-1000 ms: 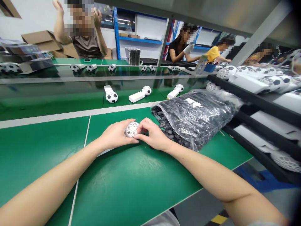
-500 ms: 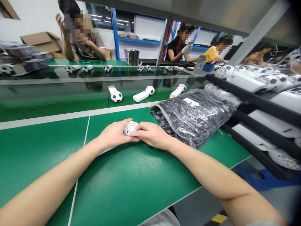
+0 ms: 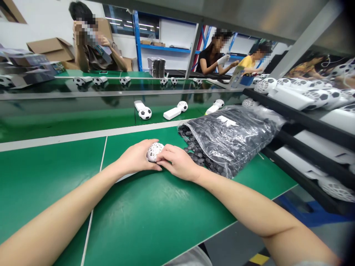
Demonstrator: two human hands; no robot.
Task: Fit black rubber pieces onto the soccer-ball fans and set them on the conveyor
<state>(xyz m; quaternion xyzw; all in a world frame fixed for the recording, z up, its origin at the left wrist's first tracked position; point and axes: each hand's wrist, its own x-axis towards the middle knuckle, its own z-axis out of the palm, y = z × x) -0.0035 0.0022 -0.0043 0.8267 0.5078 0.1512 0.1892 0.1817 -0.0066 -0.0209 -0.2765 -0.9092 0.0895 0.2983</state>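
My left hand (image 3: 138, 157) is wrapped round a white ball-shaped piece (image 3: 155, 150) with an openwork football pattern. A white handle (image 3: 127, 177) shows below that wrist. The fingers of my right hand (image 3: 177, 161) are pinched together against the ball's right side. Whatever they hold, if anything, is hidden. Just beyond my right hand, a clear plastic bag (image 3: 233, 133) lies on its side with small black pieces (image 3: 197, 155) spilling from its mouth onto the green table (image 3: 166, 218).
Behind the table, a green conveyor (image 3: 105, 118) carries several white handles with football heads (image 3: 144, 113). On my right stands a black rack (image 3: 310, 120) full of similar parts. Co-workers sit across; one person (image 3: 100, 51) lifts a box-like object. Stacked packaging (image 3: 30, 70) stands far left.
My right hand has shifted slightly right and down along the ball. Football-headed pieces on the near conveyor moved right; those on the far line moved left. The person opposite raised a box-like object.
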